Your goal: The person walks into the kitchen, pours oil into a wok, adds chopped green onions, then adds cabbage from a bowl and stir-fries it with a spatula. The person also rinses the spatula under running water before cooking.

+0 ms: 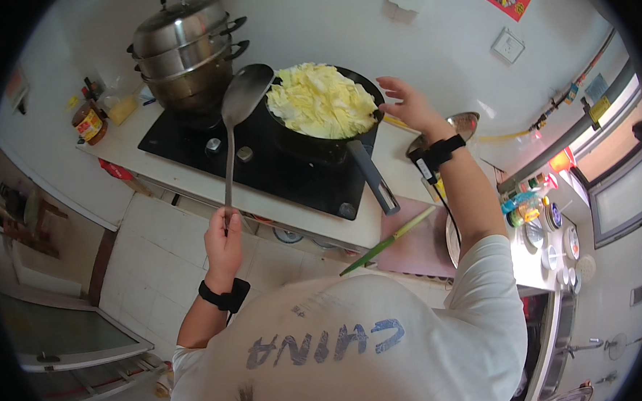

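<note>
My left hand [223, 242] grips the handle end of a long metal wok spatula [247, 92], its broad blade raised beside the pan over the gas cooktop [298, 185]. A dark wok [372, 86] on the right burner is heaped with torn cabbage leaves [321, 102], pale yellow and white. At the wok's right rim is my right hand [407, 104], fingers spread, holding nothing; whether a fingertip touches the rim I cannot tell. The wok's grey handle [371, 176] points toward me.
A stacked steel steamer [182, 55] occupies the left burner. Left of it stands a sauce jar [89, 124]. A green onion stalk [391, 239] crosses a pink cutting board [410, 245]. Behind my right wrist is a metal bowl [465, 123]; bottles [526, 211] line the right counter.
</note>
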